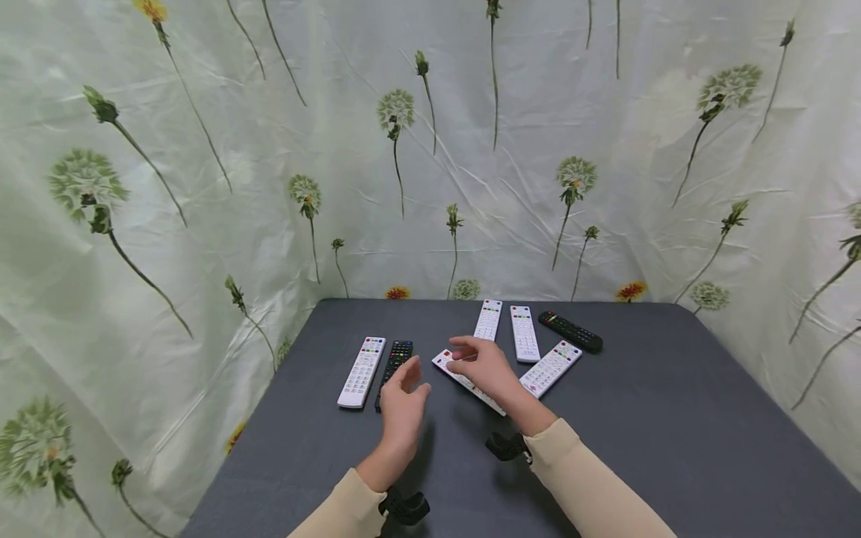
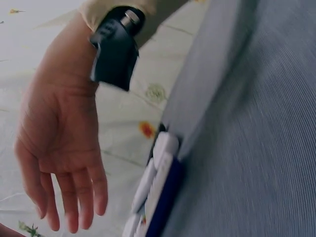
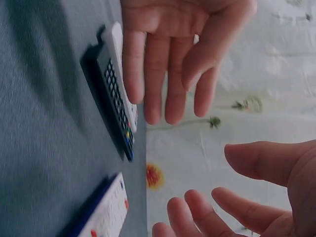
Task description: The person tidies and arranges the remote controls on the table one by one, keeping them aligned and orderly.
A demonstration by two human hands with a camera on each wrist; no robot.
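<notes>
My left hand hovers above the dark table, its fingers loosely bent and holding nothing. Nearest to it is a black remote control, partly covered by that hand, with a white remote control lying alongside on the left. My right hand is also raised and holds nothing, thumb and fingers apart. Under it lies a slanted white remote control, partly hidden. Another white remote control slants the other way beside the right wrist. In the right wrist view both hands appear with spread fingers, clear of the black remote control.
Toward the back of the table lie two white remote controls, one further left and one nearer the middle. A black remote control lies to their right. Behind the table hangs a flower-patterned curtain.
</notes>
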